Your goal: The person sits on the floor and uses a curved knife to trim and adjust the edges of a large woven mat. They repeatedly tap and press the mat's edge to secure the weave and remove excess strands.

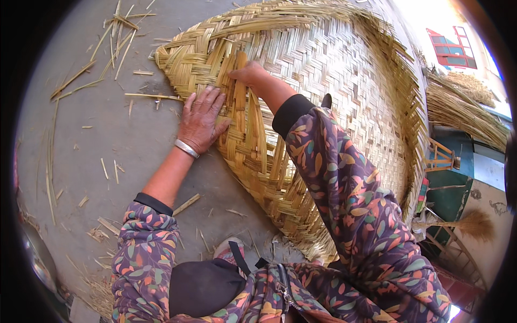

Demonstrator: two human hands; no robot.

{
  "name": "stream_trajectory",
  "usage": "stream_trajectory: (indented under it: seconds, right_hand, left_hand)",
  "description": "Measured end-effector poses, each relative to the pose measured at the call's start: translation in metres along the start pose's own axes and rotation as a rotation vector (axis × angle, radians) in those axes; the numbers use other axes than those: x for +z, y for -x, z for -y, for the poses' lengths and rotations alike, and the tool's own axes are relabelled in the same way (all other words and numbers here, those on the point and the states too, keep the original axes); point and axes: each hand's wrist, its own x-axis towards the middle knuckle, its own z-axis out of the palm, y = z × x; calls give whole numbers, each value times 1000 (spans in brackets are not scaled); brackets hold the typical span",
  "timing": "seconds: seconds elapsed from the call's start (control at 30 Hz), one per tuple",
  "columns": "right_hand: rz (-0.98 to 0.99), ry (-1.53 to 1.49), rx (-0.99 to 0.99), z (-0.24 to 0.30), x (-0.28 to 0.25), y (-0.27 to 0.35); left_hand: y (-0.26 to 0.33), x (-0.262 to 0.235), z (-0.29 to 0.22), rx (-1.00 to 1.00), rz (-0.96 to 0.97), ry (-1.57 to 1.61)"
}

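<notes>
A large woven mat (334, 75) of flat yellow strips is spread over the grey concrete floor (81, 156), filling the upper middle of the view, its near edge curved and still loose. The left hand (200, 121) is laid flat and open on the mat's left edge, fingers spread, pressing the weave down; a silver bracelet (186, 148) is worn at that wrist. The right hand (246, 72) is closed around the top of an upright strip (240, 91) near the mat's upper left part; its fingertips are hidden behind the strip, so the exact grip cannot be made out. Both forearms are covered by sleeves (344, 183) printed with coloured leaves.

Loose strips and splinters (110, 37) are scattered over the floor to the left and below. A bundle of dry straw (458, 105) lies beyond the mat's right rim, with a broom (474, 223) lower down beside green wooden frames (447, 161). At the upper right a red window frame (449, 48) is seen, washed out by glare. The edges are darkened and bent by the lens, and the far right is hard to read.
</notes>
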Motion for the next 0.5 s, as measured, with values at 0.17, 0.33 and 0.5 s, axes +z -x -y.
stream_trajectory:
  seconds: [0.17, 0.33, 0.5]
  right_hand:
    - [-39, 282, 21, 24, -23, 23]
    - [-173, 459, -55, 48, -56, 59]
    - [-412, 256, -363, 15, -91, 134]
  left_hand:
    - [0, 0, 2, 36, -26, 8]
    - [2, -2, 1, 68, -68, -5]
    - [5, -2, 2, 108, -136, 14]
